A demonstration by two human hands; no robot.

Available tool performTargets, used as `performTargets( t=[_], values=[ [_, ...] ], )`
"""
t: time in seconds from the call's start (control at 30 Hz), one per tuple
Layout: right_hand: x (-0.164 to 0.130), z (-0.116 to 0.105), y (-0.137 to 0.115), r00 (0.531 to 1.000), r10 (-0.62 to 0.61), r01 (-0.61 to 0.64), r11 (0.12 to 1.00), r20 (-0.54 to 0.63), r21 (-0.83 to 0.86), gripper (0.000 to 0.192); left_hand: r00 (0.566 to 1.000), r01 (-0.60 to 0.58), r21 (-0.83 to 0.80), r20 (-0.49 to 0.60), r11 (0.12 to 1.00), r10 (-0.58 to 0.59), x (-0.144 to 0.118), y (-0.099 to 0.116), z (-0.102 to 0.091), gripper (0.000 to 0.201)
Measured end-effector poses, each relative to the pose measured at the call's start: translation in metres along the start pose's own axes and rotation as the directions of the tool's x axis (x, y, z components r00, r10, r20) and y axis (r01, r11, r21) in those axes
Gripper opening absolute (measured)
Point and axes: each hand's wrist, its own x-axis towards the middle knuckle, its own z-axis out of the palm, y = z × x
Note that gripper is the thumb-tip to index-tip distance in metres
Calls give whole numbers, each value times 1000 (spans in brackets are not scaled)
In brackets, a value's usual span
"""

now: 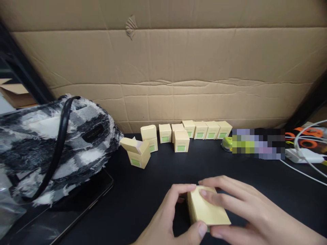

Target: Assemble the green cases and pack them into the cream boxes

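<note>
A small cream cardboard box (209, 209) is between my two hands near the front of the black table. My left hand (170, 212) grips its left side, index finger at the far corner and thumb at the near edge. From the right, my right hand (245, 204) holds it too, fingers lying over the top and thumb at the near right corner. The top of this box looks closed. Farther off, a like box (139, 158) with a green label stands with its lid up. Beside it is another box (149, 137) with a raised flap.
Several closed cream boxes (200, 130) line the cardboard backing (178, 68), one box (181, 141) in front. A black-and-white frayed bag (76, 143) lies left on a dark glossy panel (76, 211). At right are a green tape dispenser (227, 144), white cables and orange-handled scissors (308, 143).
</note>
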Motion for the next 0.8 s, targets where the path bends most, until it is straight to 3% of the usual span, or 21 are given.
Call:
performTargets(
  t=[0.1,0.17,0.23,0.37,0.5,0.67,0.8],
  values=[
    [4,-2,10,991,101,-102,995,87,7,38,996,-30,-60,-83,998,25,1,-7,2,66],
    [8,-1,28,973,217,-217,976,76,-1,35,989,-21,-74,-147,997,10,2,-12,2,63],
    [15,0,52,951,306,-306,952,49,5,36,991,2,-48,-137,999,-9,4,-14,2,53],
    [37,1,96,935,353,-353,936,24,10,33,997,22,40,-73,999,-19,4,-13,-1,45],
    [57,3,117,937,348,-348,937,-8,11,30,993,47,81,-111,996,-38,3,-12,0,40],
    [70,8,114,953,292,-294,956,-84,-4,34,988,-22,82,-148,996,34,3,-11,2,34],
    [93,14,76,954,227,-238,970,-196,-36,47,985,-123,186,-94,975,142,4,-4,-1,25]
  ],
)
